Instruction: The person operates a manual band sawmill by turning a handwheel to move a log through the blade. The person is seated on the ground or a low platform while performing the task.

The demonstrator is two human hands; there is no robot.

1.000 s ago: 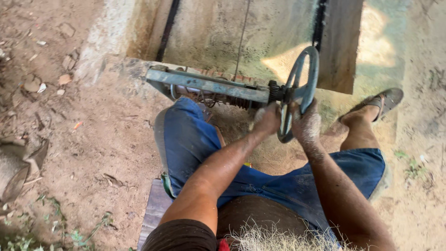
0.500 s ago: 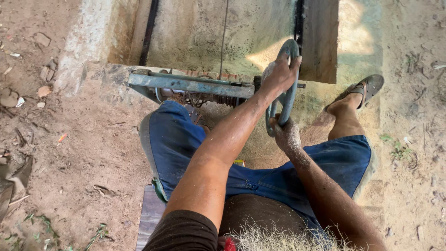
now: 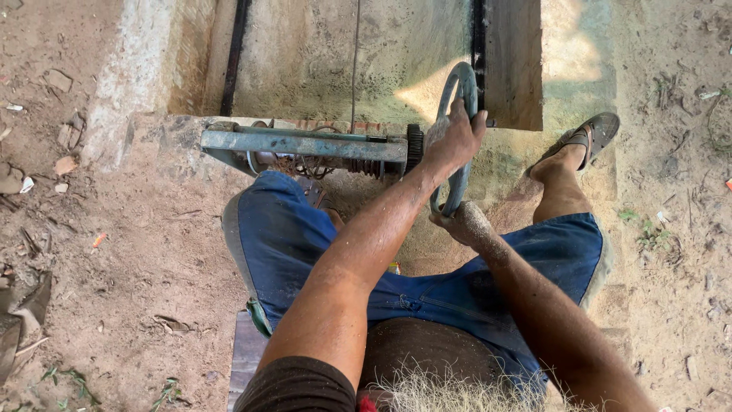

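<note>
A grey-blue metal handwheel stands on edge at the right end of a blue-grey steel frame with a toothed gear and a coiled spring. My left hand grips the wheel's rim near its upper part. My right hand, dusted with sand, grips the rim at the bottom. I sit behind the frame in blue denim shorts, with a sandalled foot stretched out to the right.
A concrete channel with dark vertical rails and a thin cable runs beyond the frame. A dark plank stands at its right. Bare dirt with stones and scraps lies to the left, sandy ground to the right.
My left hand has travelled up the wheel's rim from its lower part to near the top, while my right hand has dropped to the bottom. The wheel has turned.
</note>
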